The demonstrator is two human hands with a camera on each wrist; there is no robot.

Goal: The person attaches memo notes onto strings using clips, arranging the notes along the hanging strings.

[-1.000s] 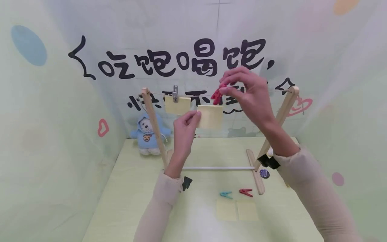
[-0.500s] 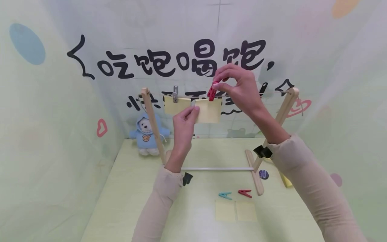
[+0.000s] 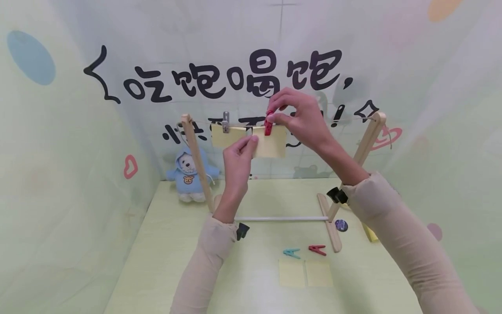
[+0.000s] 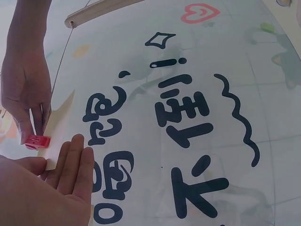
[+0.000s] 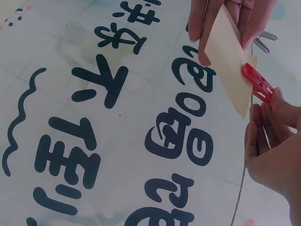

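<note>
A string [image 5: 241, 183] runs between two wooden posts. Against it, a pale yellow paper note [image 3: 270, 146] is pinched at its left edge between the thumb and fingers of my left hand [image 3: 238, 163]. My right hand [image 3: 302, 115] pinches the handle end of a red clothespin [image 3: 268, 125], whose jaws lie over the note's top edge at the string. In the right wrist view the clothespin [image 5: 257, 82] overlaps the paper's edge. Left of this note, a grey metal clip [image 3: 225, 123] holds another yellow note [image 3: 227, 137] on the string, partly hidden by my left hand.
Wooden posts [image 3: 368, 137] stand at both sides, joined low by a white rod [image 3: 282, 218]. On the table [image 3: 157, 261] lie a blue clothespin [image 3: 291, 253], a red clothespin [image 3: 317, 250] and two yellow notes [image 3: 292, 273]. A plush toy [image 3: 190, 176] stands at the back left.
Both the note and the red clothespin have come to the string. The right hand moved left and down, and the clothespin now overlaps the note's top edge. The left hand keeps its pinch.
</note>
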